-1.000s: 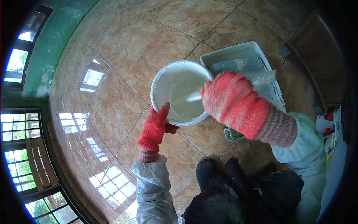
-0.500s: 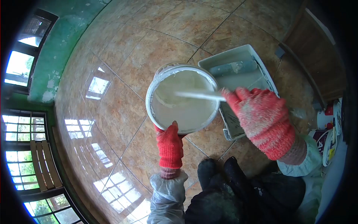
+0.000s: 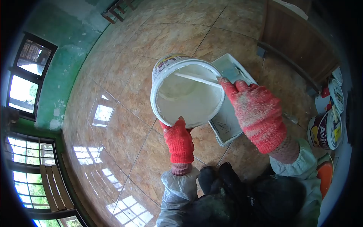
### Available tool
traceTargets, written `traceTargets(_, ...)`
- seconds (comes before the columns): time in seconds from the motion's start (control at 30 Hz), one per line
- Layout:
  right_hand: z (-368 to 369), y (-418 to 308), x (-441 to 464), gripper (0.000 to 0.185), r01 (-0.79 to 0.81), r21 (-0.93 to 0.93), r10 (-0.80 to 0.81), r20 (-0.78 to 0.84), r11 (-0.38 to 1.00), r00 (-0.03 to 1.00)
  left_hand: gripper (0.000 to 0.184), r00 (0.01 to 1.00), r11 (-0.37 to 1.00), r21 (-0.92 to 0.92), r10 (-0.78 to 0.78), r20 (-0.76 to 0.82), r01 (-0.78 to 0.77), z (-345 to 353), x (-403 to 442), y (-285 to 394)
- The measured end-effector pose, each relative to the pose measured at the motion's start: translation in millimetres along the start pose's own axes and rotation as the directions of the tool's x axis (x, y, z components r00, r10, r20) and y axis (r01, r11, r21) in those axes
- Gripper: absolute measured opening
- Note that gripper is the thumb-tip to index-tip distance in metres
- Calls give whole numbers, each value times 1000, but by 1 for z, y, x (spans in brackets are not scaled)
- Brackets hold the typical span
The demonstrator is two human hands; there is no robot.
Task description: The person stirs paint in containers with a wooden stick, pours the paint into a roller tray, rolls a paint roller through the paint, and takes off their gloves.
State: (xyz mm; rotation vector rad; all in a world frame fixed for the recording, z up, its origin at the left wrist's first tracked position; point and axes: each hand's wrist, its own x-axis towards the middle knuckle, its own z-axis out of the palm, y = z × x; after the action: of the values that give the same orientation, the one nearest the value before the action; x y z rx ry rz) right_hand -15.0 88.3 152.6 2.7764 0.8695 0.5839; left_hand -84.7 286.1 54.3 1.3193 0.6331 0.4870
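Observation:
My left hand (image 3: 178,145), in a red knit glove, grips the near rim of a white plastic bucket (image 3: 154,96), thumb over the edge. The bucket leans toward me, and part of its printed side shows at the far left. Pale whitish paint (image 3: 189,108) lies inside it. My right hand (image 3: 259,117), in a matching paint-smeared glove, is closed around a white stick (image 3: 198,78). That stick reaches across the bucket's mouth; whether its tip touches the paint I cannot tell. Behind the bucket, partly covered, a paint tray (image 3: 225,126) sits on the floor.
Several paint buckets (image 3: 319,132) stand at the right, with an orange object (image 3: 325,176) nearer me. Brown wooden furniture (image 3: 295,49) is at the upper right. A small bench (image 3: 115,11) stands by the green wall (image 3: 68,68). Glossy tiles (image 3: 140,83) cover the floor.
The bucket is tilted further toward me, exposing its printed side. The stick has swung toward the far part of the mouth. The view has shifted, showing more of the buckets at right.

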Motion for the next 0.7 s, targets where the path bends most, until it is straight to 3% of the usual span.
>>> traceTargets(0.07, 6, 0, -2, 43, -47, -29, 46, -34, 998, 998, 58, 999, 1000, -7, 1, 47, 0, 7, -1, 1)
traceTargets(0.2, 11, -1, -12, 40, -30, -47, 37, 157, 998, 987, 58, 995, 999, -8, 48, 84, -48, 18, 5, -4)
traceTargets(0.27, 9, 10, -16, 40, 8, 81, -12, 49, 997, 999, 59, 994, 996, 25, 82, 75, -84, 27, 7, -2)
traceTargets(0.4, 11, 21, -14, 39, -38, 90, 41, -32, 995, 999, 55, 990, 980, 152, 137, -30, -131, 50, 8, 6)
traceTargets(0.47, 17, 22, -13, 19, -92, 233, 124, -127, 968, 984, 55, 985, 980, 107, 169, -17, -167, 61, 7, 9)
traceTargets(0.5, 21, 24, -14, 21, -124, 130, 124, 4, 984, 992, 55, 980, 979, 56, 198, -16, -196, 66, 8, 9)
traceTargets(0.63, 27, 42, -20, 25, -158, 217, 136, 112, 963, 984, 55, 988, 979, 136, 157, -18, -153, 72, 24, 4)
traceTargets(0.7, 22, 54, -26, 44, -138, 141, 124, 108, 980, 986, 60, 953, 917, 262, 301, 35, -300, 74, 35, -4)
